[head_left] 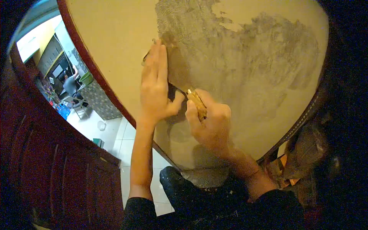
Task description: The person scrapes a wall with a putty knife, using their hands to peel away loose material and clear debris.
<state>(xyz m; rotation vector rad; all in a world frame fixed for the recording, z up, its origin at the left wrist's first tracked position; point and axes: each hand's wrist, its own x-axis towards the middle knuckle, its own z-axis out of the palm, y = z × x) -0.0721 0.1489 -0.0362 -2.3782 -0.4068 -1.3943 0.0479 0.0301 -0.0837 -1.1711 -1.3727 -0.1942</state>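
Note:
My left hand (pixel 155 86) lies flat on the yellowish wall (pixel 119 42), its fingers stretched upward side by side and the thumb out to the right. Something small and dark pokes out beside its fingertips. My right hand (pixel 211 119) is wrapped round the yellowish handle (pixel 197 102) of a tool, just right of my left thumb. The tool's dark blade seems to reach left toward my left hand, but shadow hides most of it. Above and right of both hands spreads a rough grey patch (pixel 245 57) on the wall.
A dark red door (pixel 69 172) stands at the left. Through the opening, another person (pixel 70 85) sits by a folding chair (pixel 78 107), near a green basin (pixel 87 78). Below are white floor tiles (pixel 126 145) and my dark-clad knee (pixel 172 182).

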